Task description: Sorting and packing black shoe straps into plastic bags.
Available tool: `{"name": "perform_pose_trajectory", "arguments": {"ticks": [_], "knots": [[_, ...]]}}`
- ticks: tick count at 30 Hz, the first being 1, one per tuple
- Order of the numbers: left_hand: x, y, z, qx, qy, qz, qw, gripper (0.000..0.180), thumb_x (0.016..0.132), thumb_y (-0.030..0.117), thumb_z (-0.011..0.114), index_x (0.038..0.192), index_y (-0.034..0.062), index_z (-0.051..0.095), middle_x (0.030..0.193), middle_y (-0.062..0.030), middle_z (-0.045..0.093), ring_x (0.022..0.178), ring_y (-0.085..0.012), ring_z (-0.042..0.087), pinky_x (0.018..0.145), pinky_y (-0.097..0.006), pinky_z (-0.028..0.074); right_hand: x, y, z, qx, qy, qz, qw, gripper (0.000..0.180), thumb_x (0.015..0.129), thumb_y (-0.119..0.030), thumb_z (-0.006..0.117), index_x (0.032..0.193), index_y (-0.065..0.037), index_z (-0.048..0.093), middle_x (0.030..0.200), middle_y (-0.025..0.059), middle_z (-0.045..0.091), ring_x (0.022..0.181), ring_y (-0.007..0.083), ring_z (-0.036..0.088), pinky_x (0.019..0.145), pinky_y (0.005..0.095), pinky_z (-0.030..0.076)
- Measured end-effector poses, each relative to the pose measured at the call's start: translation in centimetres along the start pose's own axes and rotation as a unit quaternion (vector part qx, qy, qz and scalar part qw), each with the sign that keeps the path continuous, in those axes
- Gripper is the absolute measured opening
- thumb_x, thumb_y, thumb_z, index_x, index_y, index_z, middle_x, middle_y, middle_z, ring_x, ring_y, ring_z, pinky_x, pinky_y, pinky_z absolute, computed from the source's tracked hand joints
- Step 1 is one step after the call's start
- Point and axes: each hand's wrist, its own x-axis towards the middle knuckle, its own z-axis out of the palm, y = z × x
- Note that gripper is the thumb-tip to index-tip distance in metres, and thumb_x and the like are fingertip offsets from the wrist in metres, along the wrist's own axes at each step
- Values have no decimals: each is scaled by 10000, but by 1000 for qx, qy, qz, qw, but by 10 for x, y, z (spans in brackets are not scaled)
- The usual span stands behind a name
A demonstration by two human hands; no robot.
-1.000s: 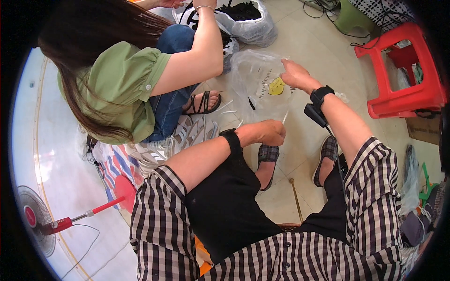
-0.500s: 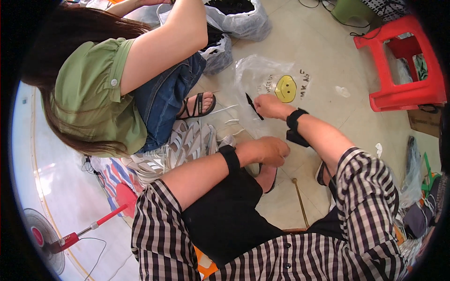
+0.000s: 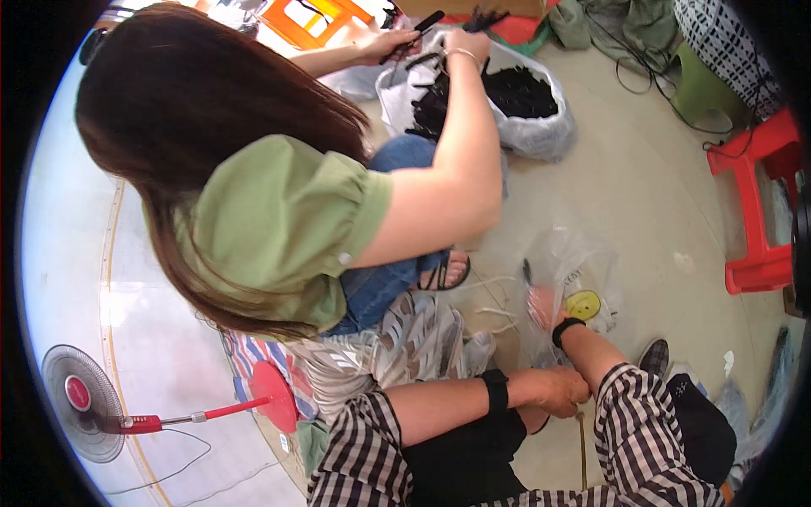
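Note:
My right hand (image 3: 547,308) reaches to the clear plastic bag (image 3: 564,253), with thin film lying over its fingers. A small dark pointed strip (image 3: 527,272) sticks out past the fingertips and seems gripped in them. A yellow face shape (image 3: 583,303) is printed on the bag beside my wrist. My left hand (image 3: 559,390) hangs nearer to me, below the bag, its fingers curled together; what they hold, if anything, is hidden. Black bands circle both my wrists. White laces (image 3: 498,314) lie on the floor left of the bag.
A co-worker in green (image 3: 279,211) crouches at left, hands holding black pieces over bags of black strips (image 3: 519,93). Grey-and-white shoes (image 3: 414,338) lie between us. A red stool (image 3: 756,211) stands right, a fan (image 3: 82,401) left. A thin stick (image 3: 583,452) lies near my feet.
The view has swung left and up. My right hand, bare over the bag before, is now under its film with the dark strip. The co-worker's arm has stretched toward the bags of black strips.

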Motion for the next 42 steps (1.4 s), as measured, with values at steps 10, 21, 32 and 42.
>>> {"name": "perform_pose_trajectory", "arguments": {"ticks": [10,21,32,42], "knots": [[-14,-26,3,-12,30,-27,999,320,667,143,558,955,6,583,933,-187,601,911,-337,578,746,-419,457,38,-70,-52,-277,-115,-77,951,196,813,-202,484,792,-18,549,780,181,535,694,306,523,612,400,421],[-27,17,-20,-1,153,-63,986,151,623,85,498,621,-32,594,592,-166,587,558,-265,586,515,-372,443,57,-148,-171,-196,-119,89,969,238,718,-210,545,753,14,618,826,243,602,772,411,570,682,459,457],[-80,148,-33,56,358,-3,932,162,706,131,511,741,3,604,744,-183,609,755,-333,587,675,-399,452,23,-179,-297,9,-75,144,987,130,741,-102,591,857,-41,586,824,26,580,737,131,533,625,318,468],[-94,179,-19,40,576,19,816,166,727,114,544,870,34,572,706,-175,582,697,-334,573,642,-405,449,-51,-290,-330,113,-34,-85,989,353,730,-120,589,1052,-9,494,967,89,570,847,158,522,748,300,452]]}}
